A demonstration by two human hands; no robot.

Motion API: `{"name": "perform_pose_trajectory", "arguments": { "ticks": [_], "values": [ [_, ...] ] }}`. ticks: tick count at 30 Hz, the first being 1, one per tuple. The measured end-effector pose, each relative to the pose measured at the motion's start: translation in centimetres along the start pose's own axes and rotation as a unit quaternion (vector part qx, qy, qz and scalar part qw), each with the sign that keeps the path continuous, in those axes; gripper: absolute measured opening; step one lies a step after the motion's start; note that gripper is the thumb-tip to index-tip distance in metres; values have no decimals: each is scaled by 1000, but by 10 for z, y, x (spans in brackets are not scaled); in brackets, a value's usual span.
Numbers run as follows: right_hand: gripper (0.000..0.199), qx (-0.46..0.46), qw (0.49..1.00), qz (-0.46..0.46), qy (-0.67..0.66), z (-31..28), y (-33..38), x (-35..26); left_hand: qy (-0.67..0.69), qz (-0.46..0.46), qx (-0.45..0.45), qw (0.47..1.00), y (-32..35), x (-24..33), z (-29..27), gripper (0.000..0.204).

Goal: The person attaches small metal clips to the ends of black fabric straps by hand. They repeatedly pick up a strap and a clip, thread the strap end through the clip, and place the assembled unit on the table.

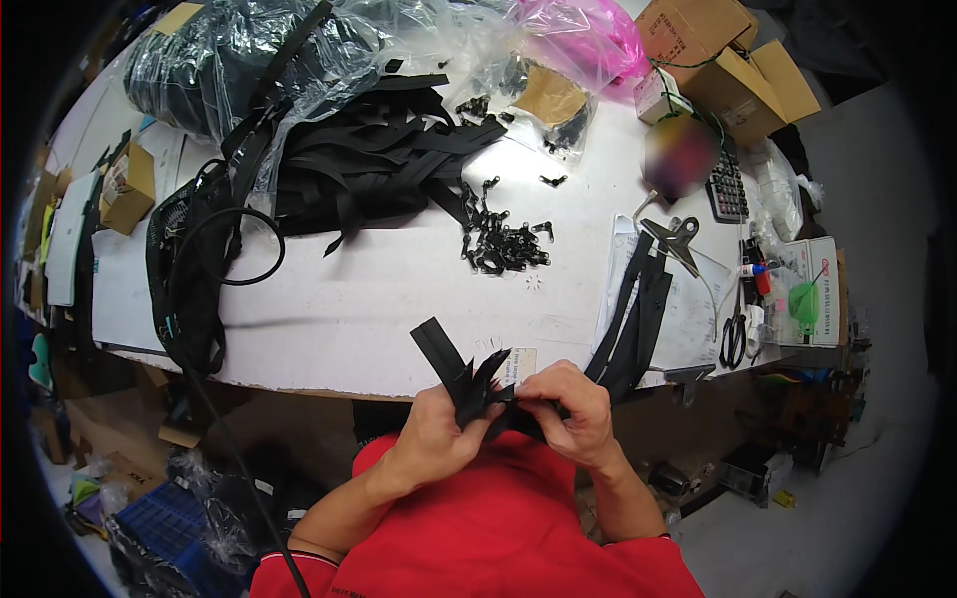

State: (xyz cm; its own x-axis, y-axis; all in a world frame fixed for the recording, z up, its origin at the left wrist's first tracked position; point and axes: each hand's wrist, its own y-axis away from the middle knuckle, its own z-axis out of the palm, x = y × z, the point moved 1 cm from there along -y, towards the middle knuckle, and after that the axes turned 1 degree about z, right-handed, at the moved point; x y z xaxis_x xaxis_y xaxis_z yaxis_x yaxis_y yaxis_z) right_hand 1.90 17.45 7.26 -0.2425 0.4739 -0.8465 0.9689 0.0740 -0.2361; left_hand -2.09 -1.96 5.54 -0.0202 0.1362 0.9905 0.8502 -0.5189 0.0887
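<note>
Fingers of the left hand (439,434) curl closed around a bundle of black strips (436,346) at the lower centre of the frame, the loose ends fanning upward; thumb and forefinger of the right hand (576,411), just beside it, pinch at the bundle's right side, though the exact piece between the fingertips is too small to tell; a red shirt (498,533) fills the bottom centre; on the pale table (369,309), small black parts (508,247) lie in a loose pile at upper centre; a heap of black straps (359,164) lies to their left, below clear plastic bags (329,50); at the right, a metal clip (680,241) lies by papers (698,304) and further strips (638,324), with black scissors (735,341) near them.
</note>
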Motion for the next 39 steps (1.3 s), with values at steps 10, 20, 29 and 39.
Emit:
{"name": "perform_pose_trajectory", "arguments": {
  "ticks": [10,20,29,39],
  "values": [
    [22,-22,997,64,-29,1,2,0,-5,-3,-3,1000,0,1,2,21],
    [14,94,979,-94,152,11,8,-13,56,140,73,986,-5,-10,9,25],
    [12,33,870,325,-370,31,22,3,17,200,115,973,-6,-14,13,20],
    [7,75,884,259,-383,36,19,-4,241,0,71,968,1,-16,10,20]
  ]
}}
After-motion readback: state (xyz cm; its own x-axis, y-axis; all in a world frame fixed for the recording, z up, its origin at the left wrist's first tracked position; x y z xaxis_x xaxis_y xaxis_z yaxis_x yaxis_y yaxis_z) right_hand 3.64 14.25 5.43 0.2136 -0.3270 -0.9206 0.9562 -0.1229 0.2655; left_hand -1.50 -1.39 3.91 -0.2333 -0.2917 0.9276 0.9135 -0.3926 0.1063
